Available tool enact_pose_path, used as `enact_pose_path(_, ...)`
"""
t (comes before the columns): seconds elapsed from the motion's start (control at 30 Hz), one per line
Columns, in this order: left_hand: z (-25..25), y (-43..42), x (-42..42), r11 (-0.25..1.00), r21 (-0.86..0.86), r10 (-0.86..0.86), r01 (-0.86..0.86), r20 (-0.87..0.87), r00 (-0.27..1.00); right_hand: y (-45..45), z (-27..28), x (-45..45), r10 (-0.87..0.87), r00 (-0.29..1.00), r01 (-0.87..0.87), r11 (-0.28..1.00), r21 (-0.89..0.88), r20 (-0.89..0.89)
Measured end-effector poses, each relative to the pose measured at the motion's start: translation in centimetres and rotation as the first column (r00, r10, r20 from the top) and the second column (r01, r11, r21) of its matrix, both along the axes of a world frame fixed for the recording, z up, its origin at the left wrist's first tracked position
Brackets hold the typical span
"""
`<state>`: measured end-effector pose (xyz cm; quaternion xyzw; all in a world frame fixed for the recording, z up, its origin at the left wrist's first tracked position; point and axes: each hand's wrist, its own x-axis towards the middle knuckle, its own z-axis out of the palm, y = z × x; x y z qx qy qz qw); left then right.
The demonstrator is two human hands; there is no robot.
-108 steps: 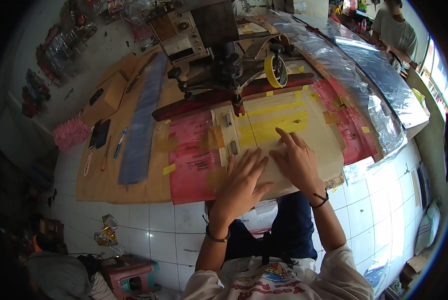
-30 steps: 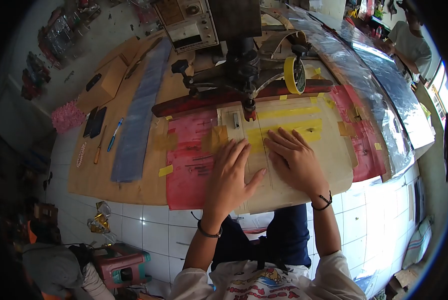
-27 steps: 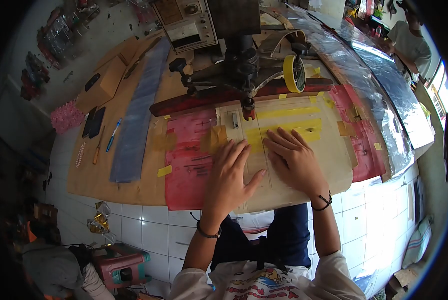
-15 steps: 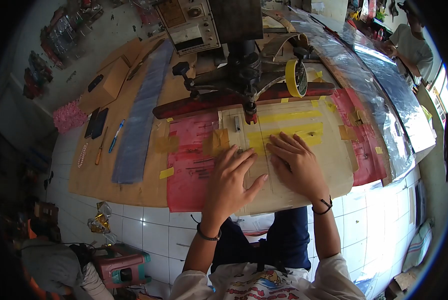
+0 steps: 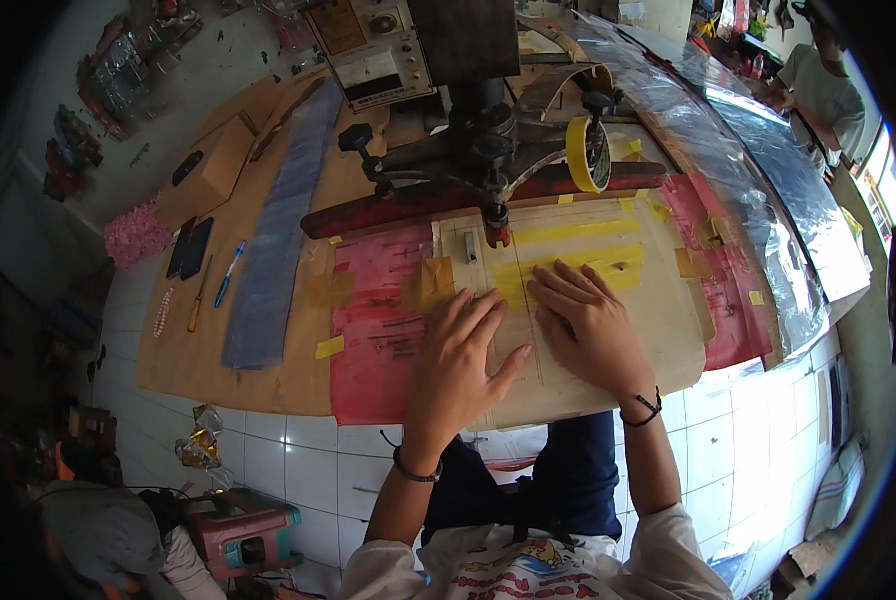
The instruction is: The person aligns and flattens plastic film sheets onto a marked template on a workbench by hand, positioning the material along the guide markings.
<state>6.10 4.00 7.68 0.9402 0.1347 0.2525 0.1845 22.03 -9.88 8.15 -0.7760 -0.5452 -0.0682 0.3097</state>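
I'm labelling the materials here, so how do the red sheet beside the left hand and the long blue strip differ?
The red sheet carries dark marks; the blue strip looks cloudy, without such marks. Tape overlaps the red sheet's edges, but none shows on the blue strip. The left hand partly hides the red sheet, while the blue strip lies apart from it. Both lie flat on the brown-topped table.

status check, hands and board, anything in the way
Left hand flat, empty. Right hand flat, empty. Beige board under both. Red-tipped machine foot just beyond fingertips.
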Motion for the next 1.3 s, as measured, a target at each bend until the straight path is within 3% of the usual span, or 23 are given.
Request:
enact_pose_path(0.63,-0.19,-0.05,-0.28,1.000,0.022,-0.010,0.010,0.024,1.000,-0.08,-0.06,-0.23,0.007,1.000,-0.007,0.999,0.032,0.004)
enact_pose_path(1.3,-0.22,0.49,0.05,0.995,0.094,-0.024,0.033,-0.093,0.995,0.53,-0.77,0.59,0.013,1.000,-0.013,1.000,0.006,-0.007)
